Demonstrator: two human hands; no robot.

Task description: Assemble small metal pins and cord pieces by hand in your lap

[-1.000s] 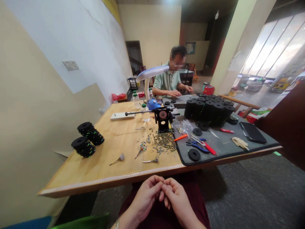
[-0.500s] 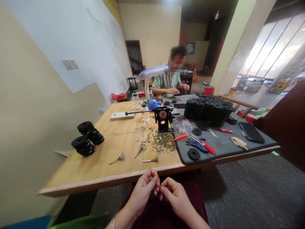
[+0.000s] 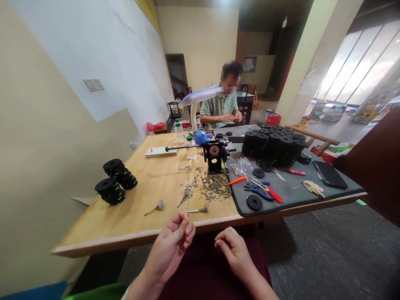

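Observation:
My left hand [image 3: 170, 246] is raised near the table's front edge, its thumb and fingertips pinched together. Whatever lies in that pinch is too small to make out. Lower and to the right, my right hand [image 3: 234, 252] holds a tiny yellow-green piece [image 3: 216, 240] between thumb and forefinger. A gap separates the two hands. Just beyond them on the wooden table lie a brush with a pale handle [image 3: 196, 210] and another small brush [image 3: 158, 206]. A heap of small dark-and-gold pieces [image 3: 215, 183] spreads behind these, with tiny coloured bits [image 3: 187, 189] beside it.
A black hand-cranked device [image 3: 214, 156] stands behind the heap, near a lamp [image 3: 200, 98]. Black spools [image 3: 111, 191] stand at left, more spools [image 3: 275, 146] on the grey mat [image 3: 296, 191] with pliers [image 3: 261, 191]. Across the table sits a person [image 3: 218, 108].
My hands have drawn apart: the left moved up and to the left, the right slightly to the right. The person opposite has brought both hands together.

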